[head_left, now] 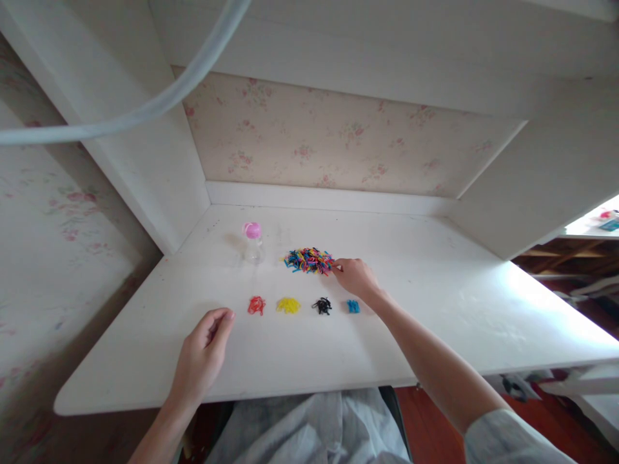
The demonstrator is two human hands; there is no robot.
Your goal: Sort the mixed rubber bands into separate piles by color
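Observation:
A heap of small mixed-colour rubber bands (309, 260) lies mid-table. My right hand (356, 278) reaches to its right edge, with thumb and forefinger pinched on a band there; the exact grip is tiny. Nearer to me, sorted clumps form a row: red bands (256, 305), yellow bands (289, 305), black bands (322, 306) and blue bands (353, 307). My left hand (206, 341) hovers or rests left of the red clump, fingers curled and thumb pressed against the forefinger. Whatever it may hold is hidden.
A small clear bottle (254, 250) with a pink cap stands behind and left of the heap. The white table (464, 290) is bounded by a back wall and side panels, with a shelf overhead. A pale cable (159, 106) crosses the upper left.

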